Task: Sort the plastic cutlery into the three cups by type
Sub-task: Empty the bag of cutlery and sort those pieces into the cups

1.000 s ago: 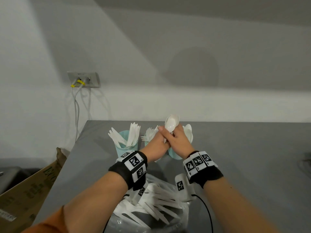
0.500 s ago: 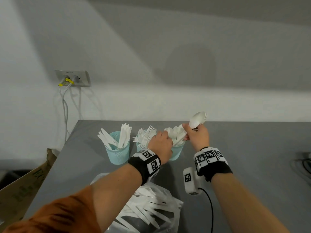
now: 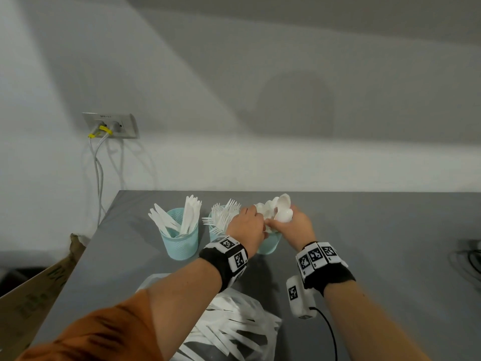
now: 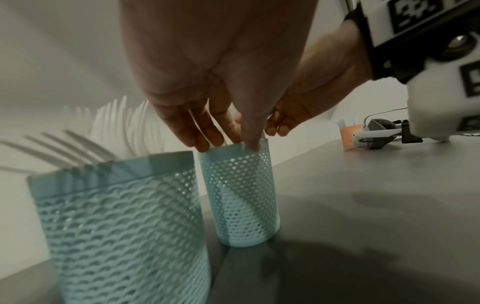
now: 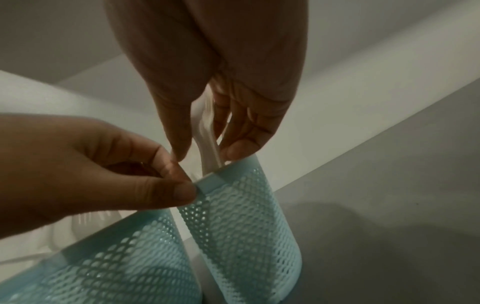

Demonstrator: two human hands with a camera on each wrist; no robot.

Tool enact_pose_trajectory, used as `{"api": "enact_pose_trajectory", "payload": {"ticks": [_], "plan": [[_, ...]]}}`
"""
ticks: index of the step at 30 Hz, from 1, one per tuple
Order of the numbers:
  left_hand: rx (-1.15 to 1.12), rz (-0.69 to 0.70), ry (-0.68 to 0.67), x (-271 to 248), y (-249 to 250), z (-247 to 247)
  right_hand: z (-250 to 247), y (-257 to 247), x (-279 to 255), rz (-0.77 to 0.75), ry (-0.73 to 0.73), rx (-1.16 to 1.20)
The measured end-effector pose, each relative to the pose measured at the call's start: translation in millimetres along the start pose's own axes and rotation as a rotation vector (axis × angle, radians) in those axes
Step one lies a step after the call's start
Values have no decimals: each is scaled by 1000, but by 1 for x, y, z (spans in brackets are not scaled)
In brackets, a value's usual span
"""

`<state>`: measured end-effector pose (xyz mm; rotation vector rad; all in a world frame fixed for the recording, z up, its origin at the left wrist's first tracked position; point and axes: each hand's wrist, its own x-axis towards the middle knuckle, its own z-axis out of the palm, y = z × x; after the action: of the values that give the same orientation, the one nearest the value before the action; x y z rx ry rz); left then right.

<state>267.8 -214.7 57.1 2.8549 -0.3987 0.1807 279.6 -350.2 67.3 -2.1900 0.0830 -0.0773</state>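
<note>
Spoon (image 5: 207, 131) pinched in right hand (image 3: 294, 225), left hand (image 3: 247, 227) pinching half-hidden cup (image 5: 241, 216) rim.

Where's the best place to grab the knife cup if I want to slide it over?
Probably the bare mesh wall of the knife cup, low down, from the near side. It stands upright and knives fan out above its rim, so a grasp from above would likely knock them.

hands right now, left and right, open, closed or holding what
Left hand: pinching the rim of the spoon cup.
Right hand: gripping a white spoon, handle down into that cup.
</note>
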Motion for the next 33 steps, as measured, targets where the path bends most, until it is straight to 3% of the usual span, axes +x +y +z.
{"api": "enact_pose_trajectory", "payload": {"ticks": [4,6,9,13,19,24,29,31,33], "plan": [[-9,-1,8,-1,0,1,-2,3,-8,-136,158,109],[-10,-2,6,-2,0,0,-1,8,-13,-234,101,41],[-3,-3,-3,-3,1,0,0,18,-14,-247,18,-111],[-99,26,-17,-11,0,-8,-3,17,-16,-205,44,-177],[-317,67,69,-69,-29,-34,8,-13,-42,-284,66,-106],[-397,-64,-67,-130,-79,-45,36,-36,-82,-344,-155,6],[-185,-210,-233,-176,-120,-39,63,-35,-124,-200,-553,-37],[-113,-295,-263,-188,-131,-32,70,-28,-131,-160,-671,-218],[-115,-367,-275,-198,-137,-28,75,-20,-133,-190,-679,-494]]}}
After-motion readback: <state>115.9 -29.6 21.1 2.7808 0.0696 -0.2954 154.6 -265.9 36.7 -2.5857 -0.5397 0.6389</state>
